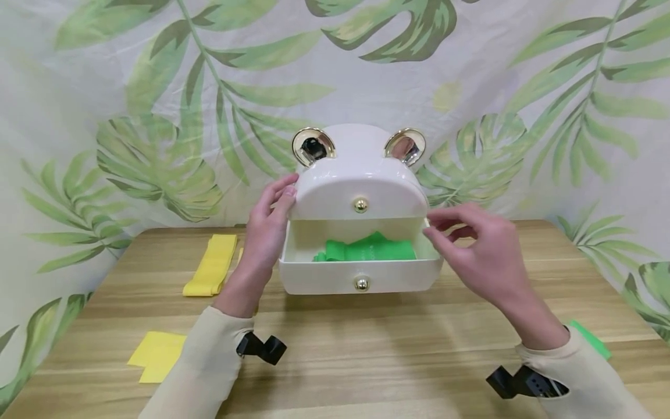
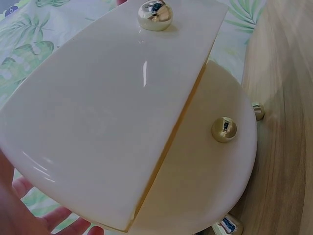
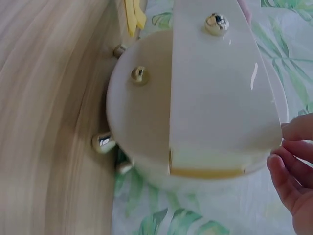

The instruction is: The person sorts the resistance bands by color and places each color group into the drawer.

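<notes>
A white, gold-trimmed box point(image 1: 361, 189) with two eye-like domes stands in the middle of the wooden table. Its middle drawer point(image 1: 319, 278) is pulled out, and a folded green strip point(image 1: 371, 249) lies inside. My left hand point(image 1: 269, 224) rests along the box's left side, its fingers extended and partly hidden behind it. At the right, the thumb and fingers of my right hand point(image 1: 481, 256) pinch the drawer's side edge. Both wrist views show a closed rounded bottom drawer point(image 2: 210, 171) beneath, with a gold knob point(image 3: 140, 75).
Left of the box lies a long folded yellow strip point(image 1: 211, 265). Nearer, another yellow piece point(image 1: 157, 355) sits beside my left sleeve. A green piece point(image 1: 591, 338) shows past my right forearm. Behind the table hangs a leaf-patterned cloth point(image 1: 251, 70).
</notes>
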`<act>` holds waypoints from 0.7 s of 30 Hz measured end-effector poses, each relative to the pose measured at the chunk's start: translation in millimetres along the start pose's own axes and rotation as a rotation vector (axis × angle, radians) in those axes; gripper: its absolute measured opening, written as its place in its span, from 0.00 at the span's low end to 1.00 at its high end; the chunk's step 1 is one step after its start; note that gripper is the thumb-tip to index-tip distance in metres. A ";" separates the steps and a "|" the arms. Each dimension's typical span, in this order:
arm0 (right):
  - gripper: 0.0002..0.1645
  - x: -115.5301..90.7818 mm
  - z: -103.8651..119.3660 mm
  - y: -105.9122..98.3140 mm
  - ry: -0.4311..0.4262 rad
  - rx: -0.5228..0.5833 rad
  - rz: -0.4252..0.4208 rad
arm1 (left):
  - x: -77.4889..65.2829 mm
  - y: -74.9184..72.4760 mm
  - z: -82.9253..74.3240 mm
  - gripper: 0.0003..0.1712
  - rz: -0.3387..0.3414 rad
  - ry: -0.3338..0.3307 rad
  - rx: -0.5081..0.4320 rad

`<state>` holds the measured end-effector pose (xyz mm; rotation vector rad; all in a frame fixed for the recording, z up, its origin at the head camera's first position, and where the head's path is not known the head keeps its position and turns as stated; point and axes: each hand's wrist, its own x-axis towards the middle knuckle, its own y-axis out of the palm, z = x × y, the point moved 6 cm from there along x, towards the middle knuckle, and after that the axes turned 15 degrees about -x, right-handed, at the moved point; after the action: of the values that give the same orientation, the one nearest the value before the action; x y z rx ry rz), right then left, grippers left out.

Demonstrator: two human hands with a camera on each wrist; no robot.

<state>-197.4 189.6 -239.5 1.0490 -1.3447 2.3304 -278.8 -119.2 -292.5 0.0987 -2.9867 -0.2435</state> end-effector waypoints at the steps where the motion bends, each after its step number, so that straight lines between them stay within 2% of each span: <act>1: 0.09 -1.2 -2.9 -3.0 0.005 0.001 -0.014 | 0.2 -0.2 0.1 0.26 -0.002 0.001 0.002; 6: 0.11 -10.6 -23.0 -17.8 0.068 0.027 -0.033 | 0.8 -0.8 -0.1 0.25 -0.004 0.017 -0.002; 11: 0.12 -24.7 -52.2 -35.4 0.148 0.029 -0.024 | 1.1 1.4 0.0 0.26 0.002 0.016 0.009; 21: 0.11 -64.7 -120.0 -59.7 0.429 -0.014 0.157 | -0.1 0.5 -0.3 0.26 -0.006 0.009 0.014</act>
<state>-174.8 330.0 -283.4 0.4112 -1.3036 2.4633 -278.7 -118.7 -292.2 0.1103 -2.9797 -0.2221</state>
